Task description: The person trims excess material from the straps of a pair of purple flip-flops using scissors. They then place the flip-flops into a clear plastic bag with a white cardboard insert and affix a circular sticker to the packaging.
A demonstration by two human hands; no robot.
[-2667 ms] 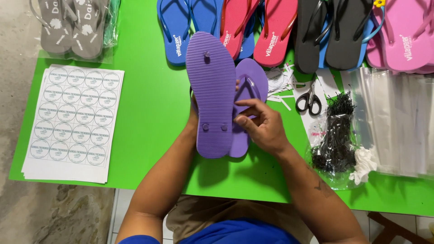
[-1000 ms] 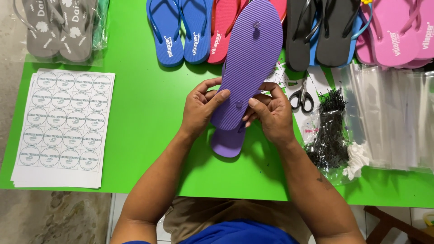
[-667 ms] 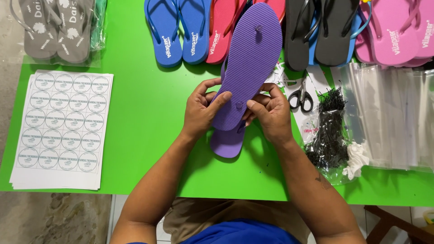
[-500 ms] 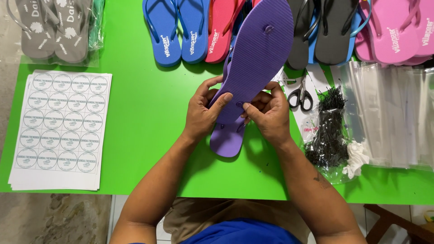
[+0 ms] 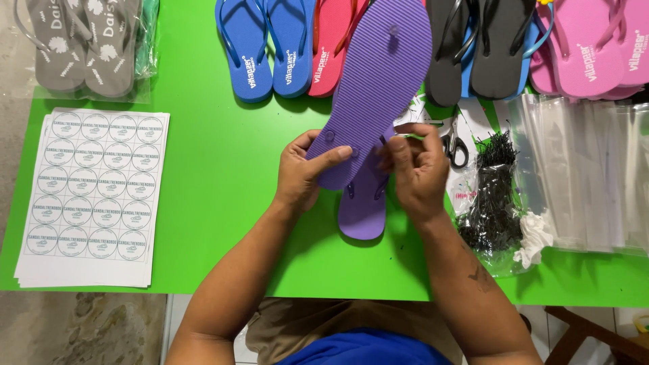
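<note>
Purple flip-flop pair, upper one now swung upward

Left hand and right hand close their fingers around the sole-up purple flip-flop, now tilted further over its mate lying on the green tabletop.

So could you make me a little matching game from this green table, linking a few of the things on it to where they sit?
Things:
1. purple rubber flip-flops
2. white sheet of round stickers
3. small black-handled scissors
4. grey flip-flops in a clear bag

Places:
A. far left corner of the table
B. held between the left hand and the right hand
C. near left, lying flat
D. just right of the right hand

Pairs: 1-B, 2-C, 3-D, 4-A
</note>
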